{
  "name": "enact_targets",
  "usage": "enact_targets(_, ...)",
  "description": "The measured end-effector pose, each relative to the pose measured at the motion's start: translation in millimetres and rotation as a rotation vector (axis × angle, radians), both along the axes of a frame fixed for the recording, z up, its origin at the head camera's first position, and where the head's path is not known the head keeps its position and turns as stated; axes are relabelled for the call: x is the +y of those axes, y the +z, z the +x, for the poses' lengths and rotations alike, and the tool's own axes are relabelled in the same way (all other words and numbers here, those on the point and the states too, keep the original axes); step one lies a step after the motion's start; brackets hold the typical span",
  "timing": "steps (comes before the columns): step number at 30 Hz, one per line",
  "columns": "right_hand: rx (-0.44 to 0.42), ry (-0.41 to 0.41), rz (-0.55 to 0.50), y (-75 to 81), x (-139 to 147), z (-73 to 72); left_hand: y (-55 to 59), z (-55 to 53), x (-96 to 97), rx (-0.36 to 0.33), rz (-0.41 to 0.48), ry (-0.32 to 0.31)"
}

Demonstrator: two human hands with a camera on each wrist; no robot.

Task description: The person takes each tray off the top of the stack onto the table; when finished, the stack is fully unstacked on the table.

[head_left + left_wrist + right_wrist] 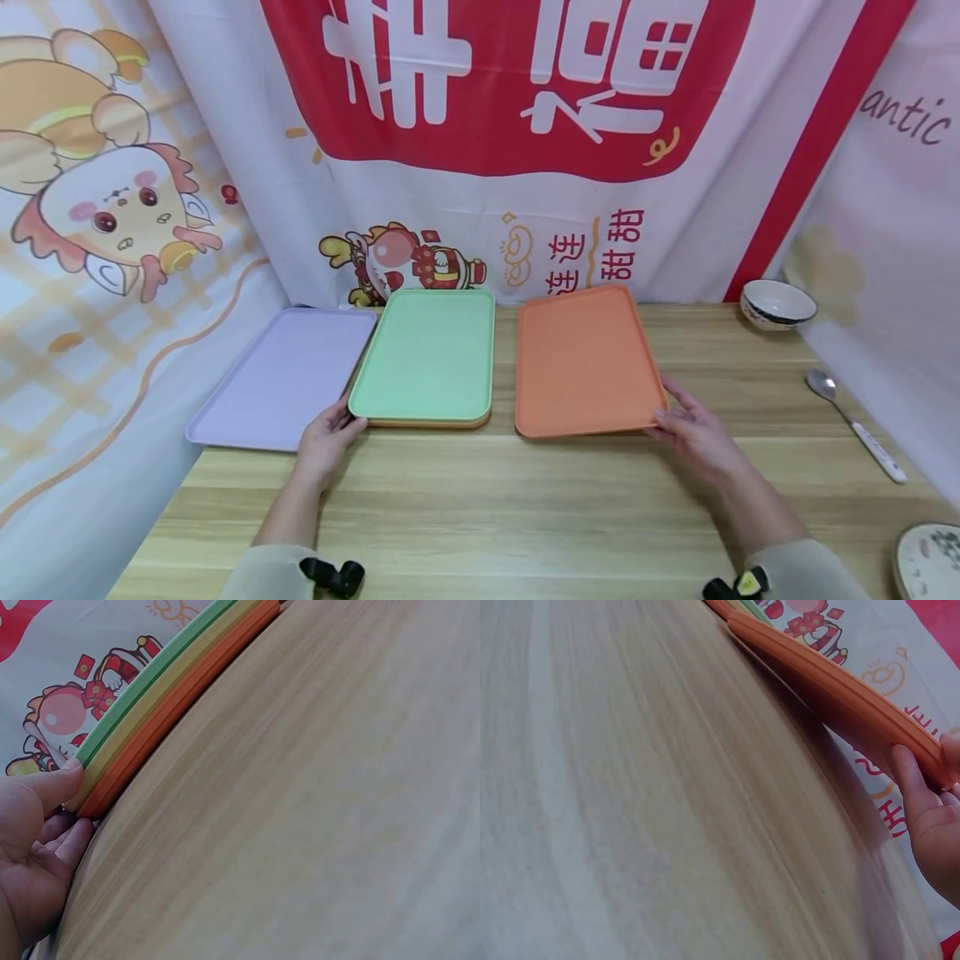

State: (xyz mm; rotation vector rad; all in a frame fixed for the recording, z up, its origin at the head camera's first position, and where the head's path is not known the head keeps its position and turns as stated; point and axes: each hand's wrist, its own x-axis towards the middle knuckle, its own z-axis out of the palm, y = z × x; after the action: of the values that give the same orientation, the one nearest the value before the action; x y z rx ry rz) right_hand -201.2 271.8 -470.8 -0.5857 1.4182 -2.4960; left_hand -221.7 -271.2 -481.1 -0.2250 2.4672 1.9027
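Observation:
A stack of rectangular trays lies mid-table, with a green tray [423,354] on top. In the left wrist view its side shows a yellow tray [124,733] under the green one and an orange tray [112,784] at the bottom. My left hand [330,437] grips the stack's front left corner, thumb at the upper edge and fingers low. To the right is a separate orange tray [585,362]. My right hand [693,433] pinches its front right corner. That side is raised off the table, leaving the tray tilted with its left edge low.
A lilac tray [288,375] lies left of the stack. Along the right side are a patterned bowl [777,307], a spoon [855,425] with a white handle and part of a plate [930,562]. Printed cloth [480,225] hangs behind the wooden table [510,508].

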Motion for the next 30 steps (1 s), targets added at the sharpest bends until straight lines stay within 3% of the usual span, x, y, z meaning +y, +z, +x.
enact_targets(14, -0.063, -0.028, 0.11, -6.5, -19, -15.9, -3.1, -1.4, -0.2, 0.018, 0.031, 0.008)
enact_targets(22, -0.155, -0.094, 0.25, -4.8, -24, -22.0, -2.8, -2.0, 0.1, 0.009, 0.029, 0.004)
enact_targets(30, -0.167, -0.144, 0.365, -8.3, -29, -27.1, -2.5, -2.2, 1.3, 0.006, 0.027, 0.008)
